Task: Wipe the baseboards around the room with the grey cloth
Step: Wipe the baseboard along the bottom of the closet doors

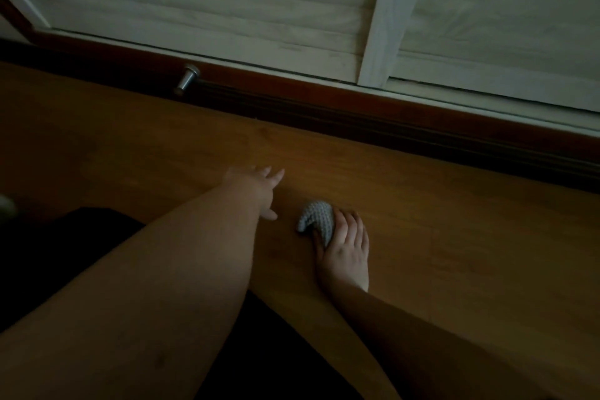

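- Dim room, low light; wooden floor (422, 221) fills the middle of the view, orange-brown, boards running at a slant from upper left to lower right
- dark reddish-brown baseboard (324, 97) runs along the far edge of the floor, crossing the view from upper left down to the right edge; grooved dark strip along its lower part
- above the baseboard, pale slatted shutters (211, 3), divided by a white upright frame bar (386, 10)
- small metal doorstop (186, 78) sticks out from the baseboard at upper left, shiny, tilted toward the floor
- left hand (259, 188): arm reaches forward across the view; fingers straight and spread, released, grasping nothing; whether the fingertips touch the floor cannot be told
- right hand (345, 247): low on the floor, back of hand up; fingers curled over the right side of the grey cloth (316, 217), grasping it
- grey cloth: bunched into a small lump, knit-like texture; lies on the floor between the two hands, just right of the left thumb, not touching it; well apart from the baseboard, with bare floor between
- dark fabric (65, 253) at lower left beneath the left arm; too dark to identify
- pale blurred object (5, 204) at the left edge; cannot tell what it is
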`<state>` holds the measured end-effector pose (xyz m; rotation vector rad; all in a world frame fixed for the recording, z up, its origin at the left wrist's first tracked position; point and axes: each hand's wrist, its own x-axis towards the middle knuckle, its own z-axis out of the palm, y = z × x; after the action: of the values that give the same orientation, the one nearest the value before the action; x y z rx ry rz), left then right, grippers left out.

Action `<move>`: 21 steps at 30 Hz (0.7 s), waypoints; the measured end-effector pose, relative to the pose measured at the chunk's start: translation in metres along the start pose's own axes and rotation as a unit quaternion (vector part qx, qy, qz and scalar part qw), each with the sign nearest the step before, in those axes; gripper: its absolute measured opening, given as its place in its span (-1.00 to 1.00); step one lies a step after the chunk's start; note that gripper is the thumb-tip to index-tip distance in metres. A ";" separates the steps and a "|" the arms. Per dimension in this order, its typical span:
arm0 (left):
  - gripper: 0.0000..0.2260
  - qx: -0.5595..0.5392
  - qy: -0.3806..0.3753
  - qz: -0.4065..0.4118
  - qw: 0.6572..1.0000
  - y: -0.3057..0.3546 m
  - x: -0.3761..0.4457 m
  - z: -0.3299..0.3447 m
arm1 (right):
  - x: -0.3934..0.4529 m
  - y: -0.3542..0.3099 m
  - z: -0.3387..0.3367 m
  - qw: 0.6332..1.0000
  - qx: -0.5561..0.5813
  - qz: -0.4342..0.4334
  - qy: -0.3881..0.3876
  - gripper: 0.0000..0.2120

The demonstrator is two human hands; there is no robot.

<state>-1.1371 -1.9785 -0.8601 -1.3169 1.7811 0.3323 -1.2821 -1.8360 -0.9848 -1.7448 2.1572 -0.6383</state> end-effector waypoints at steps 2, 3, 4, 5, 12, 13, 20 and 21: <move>-0.06 -0.049 -0.019 0.000 0.999 0.010 -0.002 0.011 | 0.000 -0.003 -0.005 1.000 0.009 0.007 -0.009 -0.37; -0.06 -0.076 -0.028 0.005 0.997 0.017 -0.003 0.013 | 0.000 -0.003 -0.008 1.000 0.017 0.014 -0.022 -0.37; -0.05 -0.095 -0.027 0.014 0.995 0.024 -0.002 0.014 | 0.001 -0.004 -0.010 0.999 0.031 0.023 -0.029 -0.38; -0.04 -0.103 -0.018 0.027 0.994 0.030 0.000 0.012 | 0.001 -0.004 -0.013 0.997 0.053 0.036 -0.032 -0.39; 0.16 -0.093 -0.005 0.072 0.993 0.032 0.030 0.003 | 0.030 0.000 -0.043 0.943 0.260 0.205 0.042 -0.43; 0.20 -0.083 0.006 0.081 0.993 0.033 0.035 0.004 | 0.043 0.003 -0.047 0.940 0.262 0.212 0.049 -0.43; 0.40 -0.094 0.061 0.112 0.987 0.062 0.062 0.008 | 0.137 -0.009 -0.037 0.969 0.206 0.135 0.019 -0.48; 0.41 -0.086 0.066 0.109 0.988 0.063 0.062 0.006 | 0.145 -0.013 -0.031 0.970 0.207 0.124 0.012 -0.48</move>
<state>-1.1926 -1.9886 -0.9282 -1.2889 2.0523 0.5405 -1.3187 -1.9750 -0.9449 -1.2346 2.0275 -0.9604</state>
